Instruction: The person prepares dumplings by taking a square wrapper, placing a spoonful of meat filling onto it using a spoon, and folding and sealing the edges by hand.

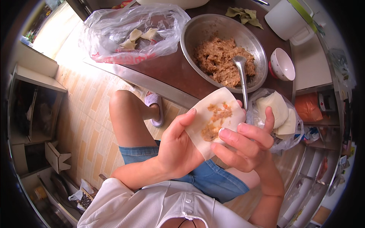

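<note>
A pale square dough wrapper (196, 134) lies across the palm and fingers of my left hand (178, 148), whose thumb rests on its left edge. Brown minced filling (218, 115) with orange bits is smeared over its middle. The fingertips of my right hand (248, 145) are at the wrapper's lower right edge, beside the filling, with one finger raised. Beyond my hands stands a steel bowl (186, 54) of minced filling (221, 59). A metal spoon (242, 74) rests in it, handle over the near rim. To the right, stacked wrappers (272, 109) sit in a clear plastic bag (296, 131).
On the brown tabletop (159, 74), an open plastic bag (108, 37) holds several folded dumplings (135, 35). A small white bowl (282, 64) is right of the steel bowl, near a white container (285, 21) and wilted leaves (245, 15). Open shelves (319, 145) stand at right.
</note>
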Available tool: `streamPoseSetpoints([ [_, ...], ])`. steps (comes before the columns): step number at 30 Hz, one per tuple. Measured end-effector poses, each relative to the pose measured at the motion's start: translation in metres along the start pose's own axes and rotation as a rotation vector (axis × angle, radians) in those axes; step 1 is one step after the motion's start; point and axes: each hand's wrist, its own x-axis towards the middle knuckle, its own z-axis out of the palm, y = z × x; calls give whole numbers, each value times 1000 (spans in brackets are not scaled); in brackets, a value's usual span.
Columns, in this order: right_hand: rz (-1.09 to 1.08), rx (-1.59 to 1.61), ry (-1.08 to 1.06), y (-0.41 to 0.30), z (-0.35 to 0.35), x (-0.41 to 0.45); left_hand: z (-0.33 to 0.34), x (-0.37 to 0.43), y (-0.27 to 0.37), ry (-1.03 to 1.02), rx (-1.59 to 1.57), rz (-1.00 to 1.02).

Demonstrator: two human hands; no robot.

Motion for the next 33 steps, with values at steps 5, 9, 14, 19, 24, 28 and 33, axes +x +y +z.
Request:
streamPoseSetpoints([
  [5,89,121,-111,3,-18,8,-5,-5,-3,-45,29,4],
  [9,412,90,-78,2,-17,19,-6,-12,-11,-97,335,154],
  [14,113,-14,-83,14,-14,-2,-3,-8,-14,97,185,79],
  [19,243,-16,-167,4,-24,7,-14,-15,-18,-35,261,126],
  [24,559,236,-45,3,-16,11,-10,-7,-26,-14,399,234],
  [28,624,293,-26,-2,-10,4,-13,-4,-25,53,371,192],
  [33,899,748,62,-11,-7,-5,-23,-4,-27,95,438,195],
])
